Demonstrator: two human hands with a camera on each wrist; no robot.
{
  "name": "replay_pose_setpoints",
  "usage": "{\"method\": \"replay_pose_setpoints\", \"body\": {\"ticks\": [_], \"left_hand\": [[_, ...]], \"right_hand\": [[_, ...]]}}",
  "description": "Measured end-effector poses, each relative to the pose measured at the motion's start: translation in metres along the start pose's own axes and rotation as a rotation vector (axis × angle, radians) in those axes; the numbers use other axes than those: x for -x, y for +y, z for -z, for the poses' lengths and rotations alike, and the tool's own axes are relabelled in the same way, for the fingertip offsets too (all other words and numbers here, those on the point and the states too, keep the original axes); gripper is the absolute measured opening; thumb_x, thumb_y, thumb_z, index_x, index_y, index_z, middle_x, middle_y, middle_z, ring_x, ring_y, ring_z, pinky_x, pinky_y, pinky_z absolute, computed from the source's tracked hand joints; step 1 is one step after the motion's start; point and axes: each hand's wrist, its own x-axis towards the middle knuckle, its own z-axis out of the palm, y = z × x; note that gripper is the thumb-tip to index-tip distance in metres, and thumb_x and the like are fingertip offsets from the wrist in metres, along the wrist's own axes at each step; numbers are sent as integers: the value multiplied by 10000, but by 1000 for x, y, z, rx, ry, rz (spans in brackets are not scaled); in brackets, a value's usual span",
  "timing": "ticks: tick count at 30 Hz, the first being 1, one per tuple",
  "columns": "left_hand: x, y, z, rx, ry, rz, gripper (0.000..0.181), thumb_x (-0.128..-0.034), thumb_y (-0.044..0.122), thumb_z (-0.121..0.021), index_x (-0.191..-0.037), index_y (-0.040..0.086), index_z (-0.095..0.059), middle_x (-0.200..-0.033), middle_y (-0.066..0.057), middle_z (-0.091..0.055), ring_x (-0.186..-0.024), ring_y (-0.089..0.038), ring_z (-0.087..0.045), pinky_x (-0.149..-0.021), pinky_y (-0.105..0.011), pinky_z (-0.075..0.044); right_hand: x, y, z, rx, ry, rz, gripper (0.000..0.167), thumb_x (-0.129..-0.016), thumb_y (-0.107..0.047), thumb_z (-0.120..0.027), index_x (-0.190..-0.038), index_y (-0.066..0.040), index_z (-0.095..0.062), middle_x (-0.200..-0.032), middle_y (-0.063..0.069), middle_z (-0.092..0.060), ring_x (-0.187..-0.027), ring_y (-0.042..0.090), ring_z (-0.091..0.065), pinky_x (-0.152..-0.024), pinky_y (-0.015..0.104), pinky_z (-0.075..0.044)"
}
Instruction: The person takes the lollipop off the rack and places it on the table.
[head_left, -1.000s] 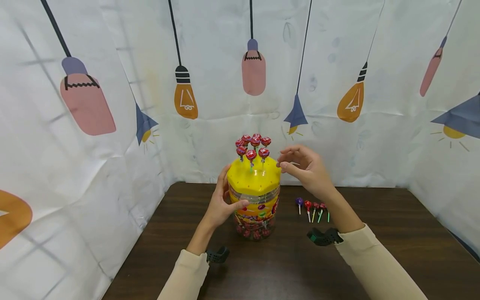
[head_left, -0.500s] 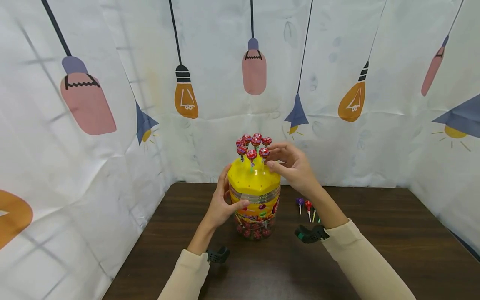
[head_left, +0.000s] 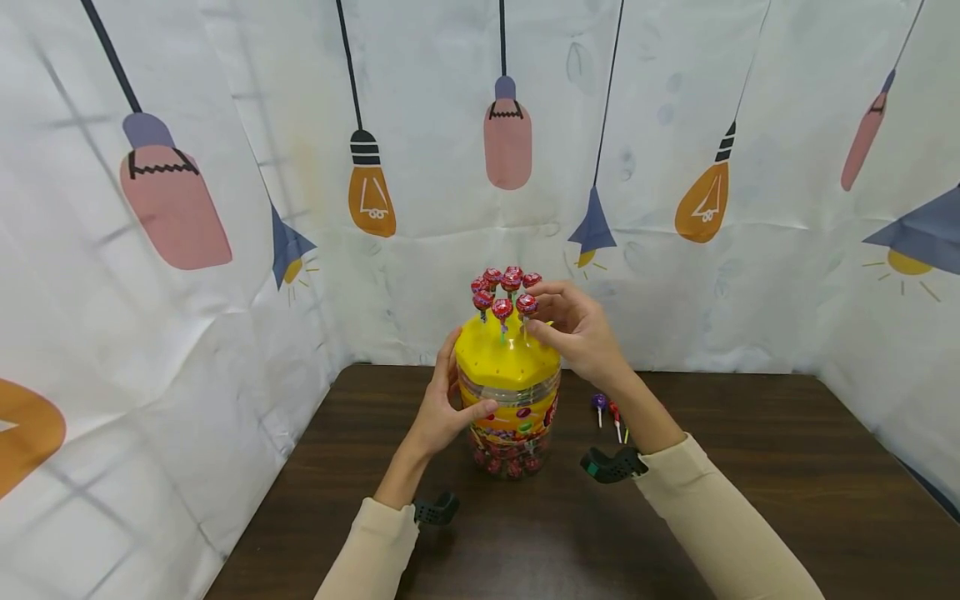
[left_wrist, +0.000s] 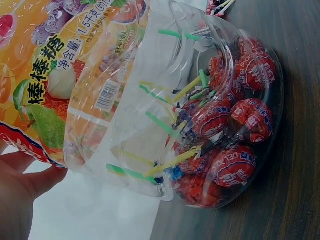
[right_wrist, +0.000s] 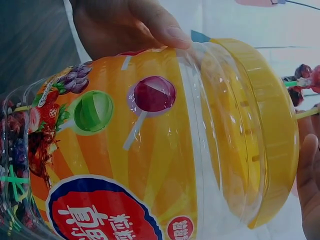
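Note:
A clear plastic candy jar (head_left: 517, 417) with a yellow lid (head_left: 495, 360) stands upright on the table. My left hand (head_left: 441, 414) grips the jar's left side, thumb across the front. Several red-wrapped lollipops (head_left: 502, 309) stand on their sticks in the lid. My right hand (head_left: 581, 333) is at the front-right lollipop (head_left: 527, 304), thumb by its stick and fingers behind its head. In the right wrist view the right hand (right_wrist: 310, 185) is partly cut off beside the lid, near a yellow stick (right_wrist: 306, 114); whether it pinches the stick is hidden.
Loose lollipops lie right of the jar: a purple one (head_left: 599, 402) and a red one (head_left: 615, 412), with others behind the right forearm. More lollipops (left_wrist: 235, 125) fill the jar's bottom. The dark wooden table (head_left: 525, 542) meets a printed white curtain (head_left: 420, 300) behind.
My right hand has moved left from beside the lid to the front-right lollipop, its forearm now covering some loose lollipops. The left hand and the jar have stayed in place.

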Motion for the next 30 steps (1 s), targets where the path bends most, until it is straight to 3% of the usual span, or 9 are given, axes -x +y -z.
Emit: {"method": "replay_pose_setpoints", "body": {"ticks": [6,14,19,22,30], "left_hand": [[1,1,0,-5,-2,2,1064,-879,428,-796,-1645,374,-59,-1664,-3,-306,-1431,-334,-435,-1161,-661,-337],[2,1,0,8,-15,5,1044,-891,391,-793,-1637,409,-63,-1654,-7,-319,-1398,-311,-470,-1136,-591,-392],[1,0,1,17,-26,2,1047,-906,330,-786,-1646,374,-47,-1635,-17,-346,-1373,-297,-495,-1119,-516,-450],[1,-1,1,13,-25,-1,1045,-907,325,-784,-1646,372,-47,-1629,-25,-358,-1371,-295,-500,-1118,-519,-454],[2,0,1,-18,-10,-3,1046,-895,377,-788,-1641,399,-55,-1613,-44,-393,-1363,-303,-513,-1117,-586,-436]], "right_hand": [[-1,3,-1,-16,9,43,415,-935,50,-667,-1336,-13,-580,-1113,245,-693,-953,179,-701,-774,274,-589],[-1,4,-4,-3,50,107,447,-928,65,-663,-1363,-7,-591,-1083,241,-697,-955,145,-712,-773,271,-606],[-3,2,-6,4,81,138,437,-923,88,-655,-1350,10,-602,-1024,233,-691,-784,141,-664,-663,242,-571],[-4,-1,-5,1,91,140,428,-932,80,-650,-1351,12,-596,-1003,202,-686,-712,171,-632,-619,250,-549],[-1,-6,1,-40,105,111,435,-929,76,-647,-1353,5,-576,-967,58,-677,-724,175,-675,-621,283,-583]]}}
